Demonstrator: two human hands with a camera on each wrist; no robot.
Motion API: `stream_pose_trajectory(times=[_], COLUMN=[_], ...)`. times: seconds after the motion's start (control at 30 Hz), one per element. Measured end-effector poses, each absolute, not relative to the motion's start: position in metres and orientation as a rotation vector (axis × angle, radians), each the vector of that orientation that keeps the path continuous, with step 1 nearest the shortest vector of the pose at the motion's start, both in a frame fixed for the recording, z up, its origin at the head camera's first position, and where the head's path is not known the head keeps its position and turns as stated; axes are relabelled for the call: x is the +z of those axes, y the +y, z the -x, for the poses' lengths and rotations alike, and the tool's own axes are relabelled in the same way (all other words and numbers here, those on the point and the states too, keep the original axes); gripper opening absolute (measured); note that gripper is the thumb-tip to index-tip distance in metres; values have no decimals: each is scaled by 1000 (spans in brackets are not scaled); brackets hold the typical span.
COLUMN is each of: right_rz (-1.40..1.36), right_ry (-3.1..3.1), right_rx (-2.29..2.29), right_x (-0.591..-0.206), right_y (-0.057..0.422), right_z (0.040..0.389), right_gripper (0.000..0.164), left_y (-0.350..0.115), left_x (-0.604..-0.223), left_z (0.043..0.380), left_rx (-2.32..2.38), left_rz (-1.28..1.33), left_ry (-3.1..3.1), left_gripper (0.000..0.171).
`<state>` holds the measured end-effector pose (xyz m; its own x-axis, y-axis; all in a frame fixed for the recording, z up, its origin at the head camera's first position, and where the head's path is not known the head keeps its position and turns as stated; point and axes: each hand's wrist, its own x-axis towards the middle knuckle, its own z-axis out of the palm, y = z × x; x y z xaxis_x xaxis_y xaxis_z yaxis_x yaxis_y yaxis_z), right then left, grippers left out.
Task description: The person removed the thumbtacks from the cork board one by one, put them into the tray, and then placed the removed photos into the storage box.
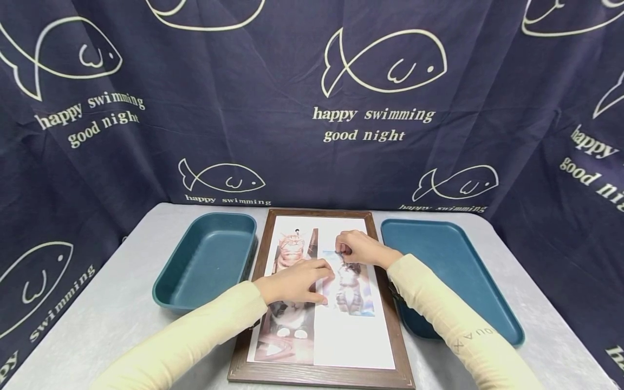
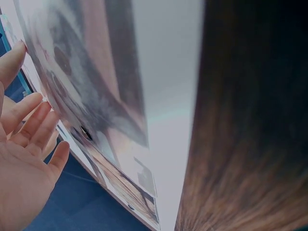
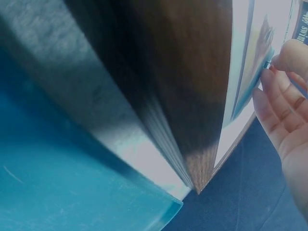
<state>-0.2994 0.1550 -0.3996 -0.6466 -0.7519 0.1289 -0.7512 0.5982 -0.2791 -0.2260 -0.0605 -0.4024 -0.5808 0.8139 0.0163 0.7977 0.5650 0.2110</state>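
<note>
A framed white board (image 1: 356,346) lies on the table with cat photos on it. My right hand (image 1: 358,247) pinches a small pushpin, mostly hidden by the fingers, at the top edge of a grey tabby photo (image 1: 348,295). Its thin dark tip shows in the right wrist view, by the fingertips (image 3: 270,77). My left hand (image 1: 297,281) is spread with loosely straight fingers, which reach the left edge of that photo. Below it lies a black-and-white cat photo (image 1: 287,349), and beyond it an orange cat photo (image 1: 291,250) with a pushpin (image 1: 297,231) at its top.
A deep teal tray (image 1: 205,265) stands left of the brown wooden frame (image 1: 322,375). A shallower teal tray (image 1: 439,249) lies to the right, partly under the right sleeve. A dark blue fish-print curtain (image 1: 292,135) surrounds the table (image 1: 63,330) at the back and sides.
</note>
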Motion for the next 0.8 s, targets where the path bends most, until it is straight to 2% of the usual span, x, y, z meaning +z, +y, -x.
stream_pose_trajectory(times=[0.8], right_rz=[1279], right_ry=[2815], right_rx=[-445], right_x=[-398], right_y=[156], right_z=[302], right_gripper=[14], left_y=[-61], left_x=[-401], left_z=[228], left_rx=[310], left_rz=[-1386], left_ry=[2701], left_gripper=[53])
